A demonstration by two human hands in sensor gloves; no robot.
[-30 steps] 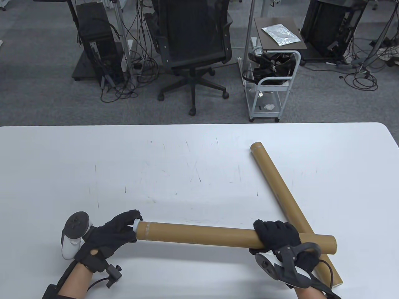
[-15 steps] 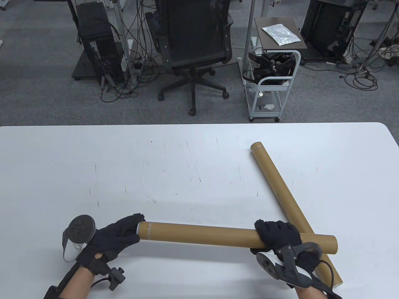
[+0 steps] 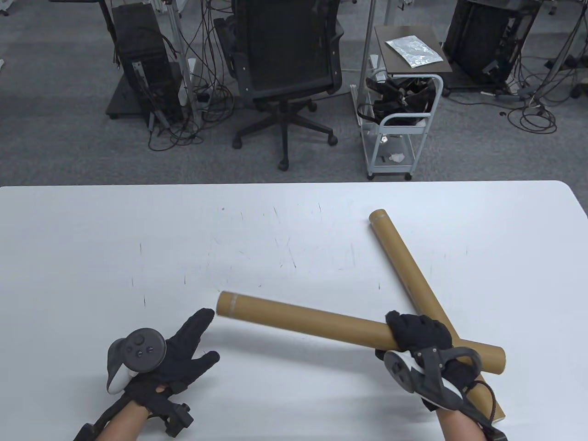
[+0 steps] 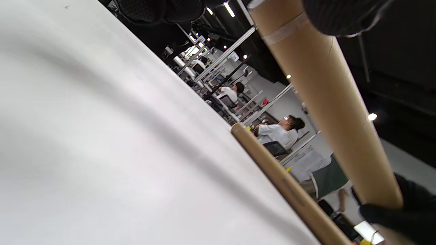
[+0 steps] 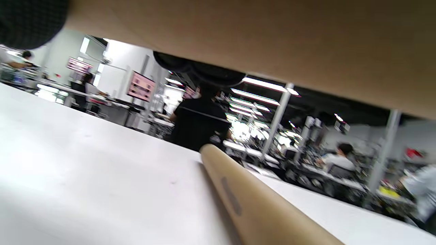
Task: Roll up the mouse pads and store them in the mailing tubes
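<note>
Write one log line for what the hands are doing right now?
right hand: grips held tube, lifted | left hand: open, off the tube | second tube: lying on table, crossed under held tube

Table: we saw a white table [image 3: 92,239] with faint scuff marks near its middle.
Chair: we noted a black office chair [image 3: 285,59] on the grey carpet beyond the table's far edge.
Cart: a white wheeled cart [image 3: 399,133] stood right of the chair, dark gear inside.
Side table: behind the cart, a small dark table [image 3: 436,66] carried a silvery bag [image 3: 413,51].
Cables: we saw cables [image 3: 193,119] tangled left of the chair.
</note>
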